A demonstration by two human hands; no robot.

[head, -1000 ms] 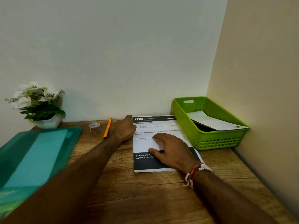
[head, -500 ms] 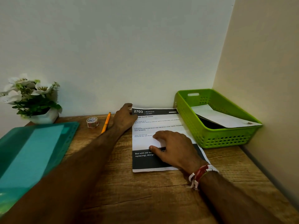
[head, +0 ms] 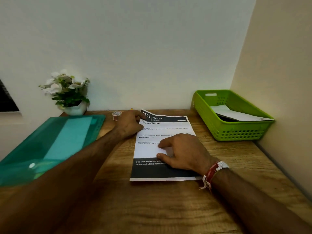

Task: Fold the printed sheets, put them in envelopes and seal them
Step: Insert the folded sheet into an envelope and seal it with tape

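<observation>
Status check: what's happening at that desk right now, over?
Left hand pinches far corner of sheet, corner raised. Right hand presses sheet flat. Not folded yet. Envelope waits in basket; nothing blocks.

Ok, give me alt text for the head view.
A person's left hand pinches the raised far-left corner of a printed sheet on a wooden desk while the right hand presses its middle. A green basket holding a white envelope sits to the right; a teal folder, tape roll and potted flowers sit to the left.

One sheet [head: 168,131], perhaps one envelope [head: 236,114].
</observation>
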